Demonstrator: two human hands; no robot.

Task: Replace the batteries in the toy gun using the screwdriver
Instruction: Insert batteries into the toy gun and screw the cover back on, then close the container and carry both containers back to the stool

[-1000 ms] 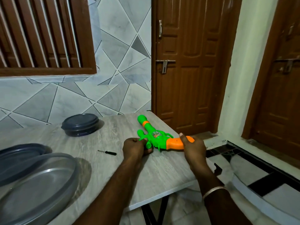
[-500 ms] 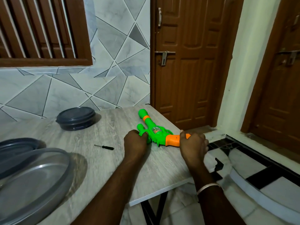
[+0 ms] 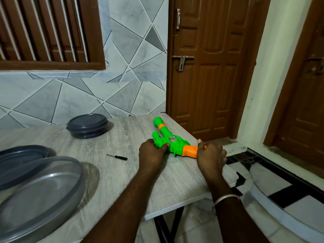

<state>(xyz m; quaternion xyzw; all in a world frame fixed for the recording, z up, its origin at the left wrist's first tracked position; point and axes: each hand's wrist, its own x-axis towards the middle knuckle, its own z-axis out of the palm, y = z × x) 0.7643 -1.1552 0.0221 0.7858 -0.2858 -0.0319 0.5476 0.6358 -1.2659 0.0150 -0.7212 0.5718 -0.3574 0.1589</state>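
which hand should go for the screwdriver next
Probably left. The small black-handled screwdriver lies just left of the left hand; the right hand holds the grip of the green-and-orange plastic toy gun, farther away.

Your table has a pale grey wood-grain top on black legs, and its far right corner reaches toward a doorway. Behind it you see a wall of grey marbled tiles, cut into angled shapes by dark lines. High on your left, a brown wooden window with slanted slats sits above a pale ledge. Ahead stands a brown panelled door with a metal latch and a handle above it. To your right, a cream strip of wall separates it from a second brown door. The floor is white with black bands. The light is dim and even.
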